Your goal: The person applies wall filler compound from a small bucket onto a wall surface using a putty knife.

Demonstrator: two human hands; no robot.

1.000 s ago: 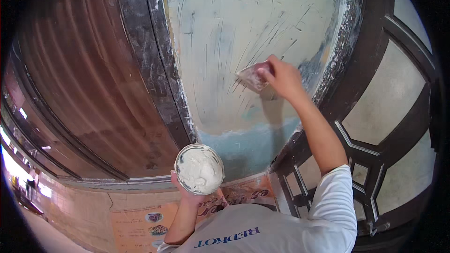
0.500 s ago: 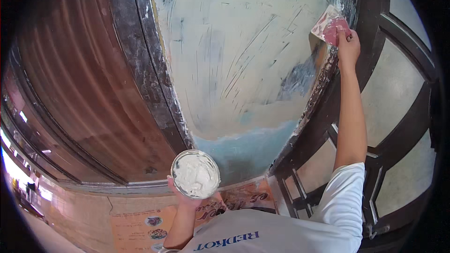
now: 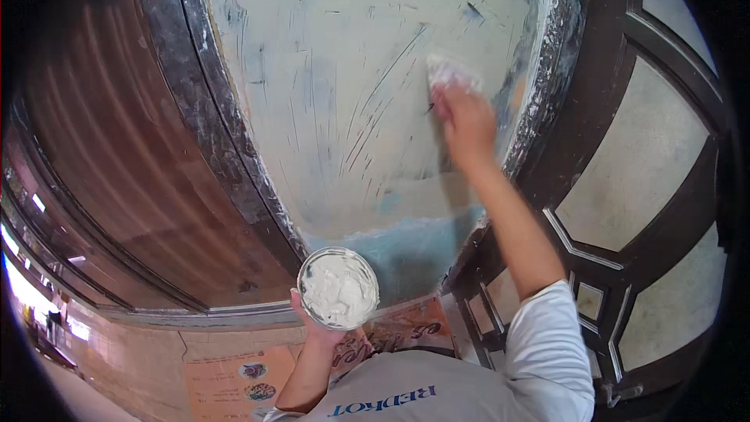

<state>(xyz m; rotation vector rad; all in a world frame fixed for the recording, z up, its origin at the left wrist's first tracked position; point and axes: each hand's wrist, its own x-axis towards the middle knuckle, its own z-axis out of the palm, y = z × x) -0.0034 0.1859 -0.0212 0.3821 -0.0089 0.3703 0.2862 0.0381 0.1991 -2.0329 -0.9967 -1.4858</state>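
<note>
My left hand point(image 3: 319, 331) is wrapped round the side and underside of a round tub point(image 3: 301, 306) of white putty point(image 3: 337, 289), held low in front of the wall panel. My right hand point(image 3: 471, 126) grips a reddish putty scraper point(image 3: 453, 78), whose blade is smeared white and blurred by motion. That blade is at the pale greenish wall panel point(image 3: 312, 94), right of its middle; whether it touches cannot be told. Dark scratches and streaks mark the panel. Its lower part is a bare bluish band point(image 3: 406, 254).
A dark, paint-spattered frame post point(image 3: 207, 78) borders the panel on the left, beside brown ribbed boards point(image 3: 101, 133). On the right stands a dark door point(image 3: 601, 86) with pale panes. A printed orange sheet point(image 3: 226, 387) lies on the tiled floor point(image 3: 141, 352).
My right hand has swept the scraper left and slightly down, from the panel's right edge toward its middle. The tub in my left hand has shifted slightly right in view.
</note>
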